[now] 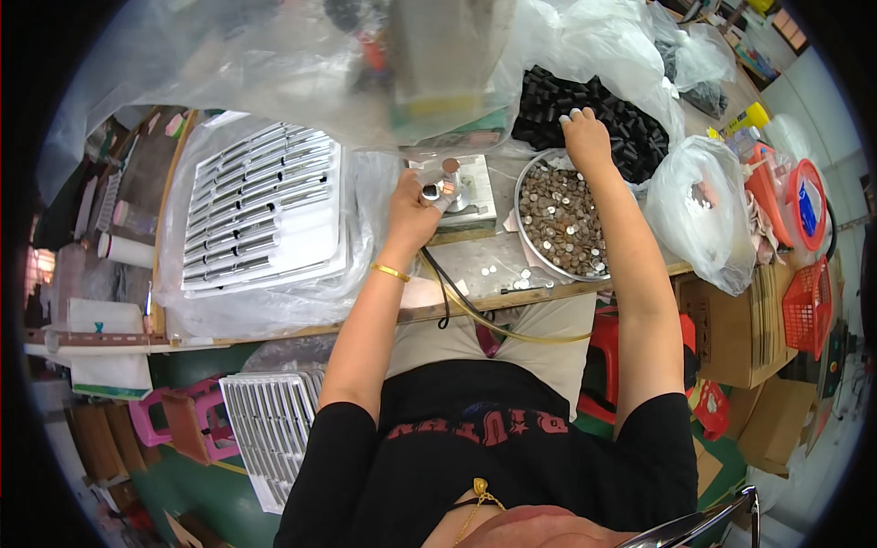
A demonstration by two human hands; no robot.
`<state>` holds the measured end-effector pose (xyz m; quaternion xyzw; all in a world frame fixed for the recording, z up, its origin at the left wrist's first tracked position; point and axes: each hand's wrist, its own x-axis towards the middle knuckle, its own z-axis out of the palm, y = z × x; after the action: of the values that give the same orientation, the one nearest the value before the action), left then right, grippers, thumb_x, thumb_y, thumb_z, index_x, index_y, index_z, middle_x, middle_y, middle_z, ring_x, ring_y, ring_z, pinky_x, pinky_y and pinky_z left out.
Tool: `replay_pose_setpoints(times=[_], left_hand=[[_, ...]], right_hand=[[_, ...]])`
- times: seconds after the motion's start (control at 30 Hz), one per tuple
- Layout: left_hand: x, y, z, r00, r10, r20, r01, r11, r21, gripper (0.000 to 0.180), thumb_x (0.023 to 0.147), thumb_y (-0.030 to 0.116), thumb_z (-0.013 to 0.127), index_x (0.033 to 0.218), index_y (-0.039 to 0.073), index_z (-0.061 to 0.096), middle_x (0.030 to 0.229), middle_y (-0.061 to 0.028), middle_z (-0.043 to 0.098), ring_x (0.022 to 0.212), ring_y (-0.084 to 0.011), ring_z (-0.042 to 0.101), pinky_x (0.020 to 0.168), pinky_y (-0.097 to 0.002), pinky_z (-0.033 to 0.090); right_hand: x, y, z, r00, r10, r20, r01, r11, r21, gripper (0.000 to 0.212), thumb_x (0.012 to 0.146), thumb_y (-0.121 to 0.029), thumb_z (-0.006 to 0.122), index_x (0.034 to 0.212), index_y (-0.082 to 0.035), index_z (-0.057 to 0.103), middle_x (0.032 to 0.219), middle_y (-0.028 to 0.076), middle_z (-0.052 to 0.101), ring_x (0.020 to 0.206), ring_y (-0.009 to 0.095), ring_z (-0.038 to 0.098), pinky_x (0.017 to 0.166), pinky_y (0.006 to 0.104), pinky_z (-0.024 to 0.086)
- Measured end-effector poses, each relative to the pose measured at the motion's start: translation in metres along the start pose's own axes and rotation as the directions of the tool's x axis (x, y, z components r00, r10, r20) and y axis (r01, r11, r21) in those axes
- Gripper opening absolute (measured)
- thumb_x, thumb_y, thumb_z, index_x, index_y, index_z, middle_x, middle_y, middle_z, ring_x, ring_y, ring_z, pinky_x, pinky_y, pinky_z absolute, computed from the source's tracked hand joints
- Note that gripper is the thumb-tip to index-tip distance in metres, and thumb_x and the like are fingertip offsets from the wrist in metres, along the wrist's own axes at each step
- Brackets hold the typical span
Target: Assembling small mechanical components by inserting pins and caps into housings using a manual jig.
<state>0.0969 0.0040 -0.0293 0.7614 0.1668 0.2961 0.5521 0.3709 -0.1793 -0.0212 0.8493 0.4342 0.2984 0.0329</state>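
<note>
My left hand (416,212) is closed round a small shiny silver cylindrical piece (430,192) with a dark end. It is beside a metal fixture (471,187) on the bench, where a round copper-coloured disc (450,165) shows on top. My right hand (586,139) reaches over a heap of short black cylindrical pieces (638,123), in clear plastic. Its fingers are curled together at the heap's near side, pale covers on their tips. Whatever they pinch cannot be made out. Below that forearm stands a round basin (523,226) of small brown and silver discs (559,215).
On the left, a white tray (306,245) carries rows of silver tubes with black parts. A plastic-wrapped machine (448,68) hangs over the far middle. A clear bag (699,205) and red baskets (808,310) are at right. A dark cable (445,283) crosses the bench edge.
</note>
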Motion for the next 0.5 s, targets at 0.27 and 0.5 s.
replay_pose_setpoints(times=[0.27,0.5], left_hand=[[-0.007,0.029,0.004,0.881,0.452,-0.136,-0.429,0.887,0.172,0.029,0.076,-0.001,0.072,0.103,0.000,0.062,0.104,-0.0108,0.060,0.083,-0.0187,0.060,0.073,-0.0285,0.049],[-0.022,0.074,-0.008,0.603,0.778,-0.176,-0.712,0.625,0.320,0.038,0.069,-0.004,0.069,0.106,0.001,0.063,0.100,-0.0151,0.063,0.083,-0.0283,0.059,0.073,-0.0335,0.049]], right_hand=[[-0.014,-0.072,-0.087,0.894,0.296,0.336,-0.397,0.178,0.900,0.032,0.079,-0.007,0.071,0.111,-0.009,0.067,0.098,0.008,0.070,0.080,0.014,0.062,0.076,0.0261,0.048],[-0.035,-0.120,-0.110,0.905,0.247,0.347,-0.323,-0.135,0.937,0.034,0.078,-0.006,0.071,0.112,-0.010,0.067,0.084,-0.002,0.064,0.069,0.005,0.047,0.066,0.0201,0.042]])
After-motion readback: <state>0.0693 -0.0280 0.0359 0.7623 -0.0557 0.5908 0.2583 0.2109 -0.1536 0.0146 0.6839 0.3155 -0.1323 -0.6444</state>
